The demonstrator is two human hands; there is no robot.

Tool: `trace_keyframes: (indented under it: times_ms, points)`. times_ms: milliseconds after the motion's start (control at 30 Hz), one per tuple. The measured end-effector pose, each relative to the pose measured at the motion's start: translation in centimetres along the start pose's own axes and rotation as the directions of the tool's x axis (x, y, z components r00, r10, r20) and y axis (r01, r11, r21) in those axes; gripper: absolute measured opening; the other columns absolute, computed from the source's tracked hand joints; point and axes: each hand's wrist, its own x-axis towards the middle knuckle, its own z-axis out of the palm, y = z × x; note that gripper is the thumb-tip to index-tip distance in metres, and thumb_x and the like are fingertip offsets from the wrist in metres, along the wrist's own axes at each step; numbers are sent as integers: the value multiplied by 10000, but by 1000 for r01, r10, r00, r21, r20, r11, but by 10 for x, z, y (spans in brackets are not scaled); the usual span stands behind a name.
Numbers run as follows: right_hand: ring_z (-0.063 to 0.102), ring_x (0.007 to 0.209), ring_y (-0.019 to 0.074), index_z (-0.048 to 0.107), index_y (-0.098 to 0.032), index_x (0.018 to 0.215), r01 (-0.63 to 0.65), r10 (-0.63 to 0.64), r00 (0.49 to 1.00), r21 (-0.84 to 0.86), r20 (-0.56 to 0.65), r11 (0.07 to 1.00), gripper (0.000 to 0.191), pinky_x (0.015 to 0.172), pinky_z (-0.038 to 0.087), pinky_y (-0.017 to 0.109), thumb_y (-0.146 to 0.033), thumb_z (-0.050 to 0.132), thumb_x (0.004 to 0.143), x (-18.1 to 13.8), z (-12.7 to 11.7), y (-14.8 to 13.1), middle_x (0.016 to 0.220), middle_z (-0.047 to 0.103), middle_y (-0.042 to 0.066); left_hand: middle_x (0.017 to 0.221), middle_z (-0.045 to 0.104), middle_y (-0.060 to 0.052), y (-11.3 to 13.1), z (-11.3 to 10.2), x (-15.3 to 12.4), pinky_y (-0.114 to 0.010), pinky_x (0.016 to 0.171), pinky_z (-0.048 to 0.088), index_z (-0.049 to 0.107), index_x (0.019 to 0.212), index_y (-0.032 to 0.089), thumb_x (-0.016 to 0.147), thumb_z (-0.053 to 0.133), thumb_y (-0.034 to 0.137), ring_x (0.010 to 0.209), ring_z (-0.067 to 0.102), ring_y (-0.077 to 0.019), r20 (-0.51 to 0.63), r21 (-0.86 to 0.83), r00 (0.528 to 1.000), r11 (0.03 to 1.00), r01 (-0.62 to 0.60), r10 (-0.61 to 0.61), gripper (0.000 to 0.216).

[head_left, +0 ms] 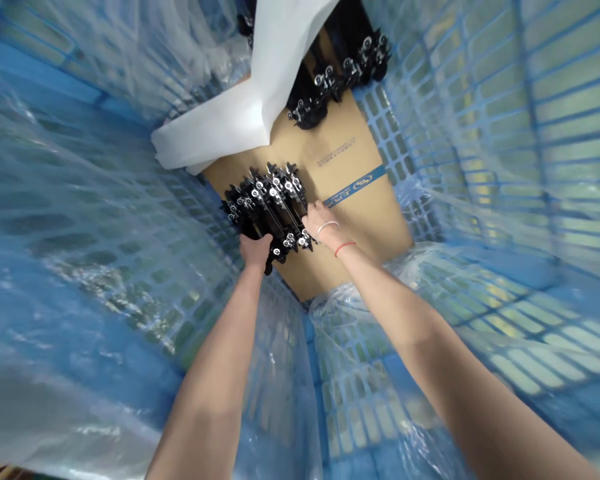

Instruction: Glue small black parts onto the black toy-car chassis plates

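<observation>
A row of several long black parts with silver round fittings at their ends (275, 200) lies side by side on a flat cardboard sheet (375, 240). My left hand (256, 251) grips the near left side of the row, thumb showing and the other fingers hidden behind the parts. Against the right side of the row, my right hand (319, 219) has its fingers curled on the outermost part. The row sits between my two hands. A white band and a red string circle my right wrist.
Blue plastic crate walls (480, 180), lined with clear film (190, 53), rise on all sides. More black parts (325, 83) lie at the far end, partly under a white foam sheet (230, 123). Blue printed tape (355, 187) crosses the cardboard.
</observation>
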Motion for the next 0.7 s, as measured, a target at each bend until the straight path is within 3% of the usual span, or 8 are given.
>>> trace_keyframes:
  times_ms: [100, 200, 367, 533, 600, 700]
  points:
    - [591, 1069, 220, 598, -149, 1137, -35, 34, 999, 26, 37, 999, 287, 924, 496, 451, -343, 568, 927, -37, -4, 22, 1189, 604, 88, 1057, 660, -71, 12, -13, -37, -424, 880, 510, 602, 1072, 143, 833, 662, 314, 978, 635, -211, 71, 136, 997, 991, 17, -27, 299]
    - [604, 1030, 204, 610, -155, 1110, -88, 85, 995, 50, 54, 995, 262, 909, 507, 432, -341, 563, 931, -93, -21, 41, 1155, 618, 84, 1064, 644, -65, 27, -31, -91, -415, 867, 508, 596, 1086, 153, 857, 636, 346, 972, 627, -206, 138, 249, 990, 968, -1, -35, 302]
    - [606, 1005, 195, 612, -162, 1094, -172, 176, 984, 95, -40, 981, 246, 885, 516, 413, -338, 566, 929, -217, -91, 59, 1140, 619, 79, 1061, 623, -154, 66, -88, -211, -424, 897, 473, 549, 1064, 117, 727, 694, 279, 1043, 620, -298, 216, 341, 973, 928, -149, 77, 401]
    - [619, 980, 199, 621, -150, 992, -173, 207, 955, 168, -213, 971, 164, 889, 504, 399, -262, 545, 899, -343, -201, 37, 1040, 649, 76, 998, 614, -223, 124, -190, -327, -455, 856, 473, 537, 971, 138, 674, 642, 270, 1006, 620, -371, 247, 305, 920, 877, -371, 303, 341]
    - [638, 945, 233, 632, -177, 937, -136, 189, 940, 197, -283, 971, 221, 874, 509, 386, -230, 435, 849, -386, -248, 15, 983, 660, 109, 968, 614, -216, 152, -242, -365, -448, 841, 475, 542, 938, 153, 672, 624, 259, 971, 627, -363, 215, 272, 893, 854, -443, 395, 297]
    - [637, 917, 304, 617, -211, 931, -55, 140, 910, 222, -391, 973, 332, 799, 521, 431, -348, 347, 793, -429, -317, -30, 963, 653, 149, 968, 615, -201, 198, -333, -407, -442, 844, 470, 553, 926, 173, 647, 648, 273, 968, 618, -358, 118, 225, 855, 825, -519, 506, 310]
